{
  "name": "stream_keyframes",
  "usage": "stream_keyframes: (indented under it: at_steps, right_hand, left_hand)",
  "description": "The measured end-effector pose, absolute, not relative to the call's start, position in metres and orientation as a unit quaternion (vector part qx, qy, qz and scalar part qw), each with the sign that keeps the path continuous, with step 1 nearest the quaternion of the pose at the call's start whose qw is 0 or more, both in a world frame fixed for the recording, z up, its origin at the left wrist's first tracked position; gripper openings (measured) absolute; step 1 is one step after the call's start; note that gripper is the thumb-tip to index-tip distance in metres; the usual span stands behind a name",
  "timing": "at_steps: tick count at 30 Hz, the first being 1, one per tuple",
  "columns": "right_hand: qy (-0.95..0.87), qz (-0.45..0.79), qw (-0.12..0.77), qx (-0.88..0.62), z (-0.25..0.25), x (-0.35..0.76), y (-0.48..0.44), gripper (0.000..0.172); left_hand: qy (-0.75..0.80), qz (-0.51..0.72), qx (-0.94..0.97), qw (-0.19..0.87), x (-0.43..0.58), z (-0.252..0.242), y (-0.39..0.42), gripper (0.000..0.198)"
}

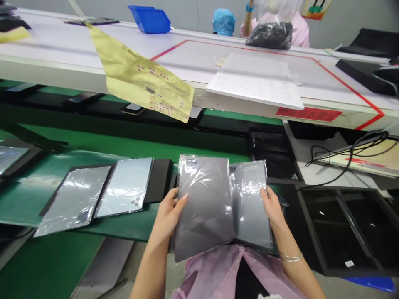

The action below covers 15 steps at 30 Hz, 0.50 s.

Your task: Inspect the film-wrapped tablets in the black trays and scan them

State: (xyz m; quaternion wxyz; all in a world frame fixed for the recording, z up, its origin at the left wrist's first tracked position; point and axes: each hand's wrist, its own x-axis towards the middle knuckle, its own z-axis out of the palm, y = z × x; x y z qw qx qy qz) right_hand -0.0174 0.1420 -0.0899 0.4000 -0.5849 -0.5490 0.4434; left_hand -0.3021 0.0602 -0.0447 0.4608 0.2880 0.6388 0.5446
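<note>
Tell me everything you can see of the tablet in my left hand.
The tablet is a flat, dark grey rectangle in clear, wrinkled film, with glare toward its top. Its long sides run away from you. Your left hand grips its left edge, thumb on the face. Its right side overlaps the lighter tablet. Details in its upper left corner are unclear.

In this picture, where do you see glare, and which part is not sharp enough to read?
Head view: bright glare streaks on the clear wrapping of the dark panel and grey panel between the hands; head view: a pale sheen on the green surface at left; head view: print on the white sheets too soft to read.
</note>
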Motion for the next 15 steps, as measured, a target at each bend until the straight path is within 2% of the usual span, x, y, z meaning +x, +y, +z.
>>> stream_keyframes:
  at_steps: [4, 7, 9, 13, 15]
  right_hand:
    - [-0.524, 0.487, 0.478, -0.509, -0.050, -0.022, 0.137, 0.066]
    - [-0.508, 0.527, 0.520, -0.440, -0.021, -0.021, 0.127, 0.065]
    - [-0.485, 0.554, 0.517, -0.436, -0.007, -0.018, 0.119, 0.058]
    - [-0.409, 0.619, 0.503, -0.444, 0.011, -0.011, 0.102, 0.043]
    - [-0.380, 0.625, 0.520, -0.441, 0.015, -0.010, 0.094, 0.041]
  left_hand:
    - [0.556, 0.637, 0.263, 0.465, -0.257, -0.004, 0.066, 0.044]
    - [0.560, 0.619, 0.298, 0.464, -0.233, 0.013, 0.068, 0.036]
    - [0.607, 0.583, 0.376, 0.387, -0.227, 0.020, 0.069, 0.029]
    - [0.672, 0.536, 0.501, 0.103, -0.231, 0.037, 0.072, 0.023]
    - [0.667, 0.560, 0.482, 0.093, -0.234, 0.045, 0.077, 0.030]
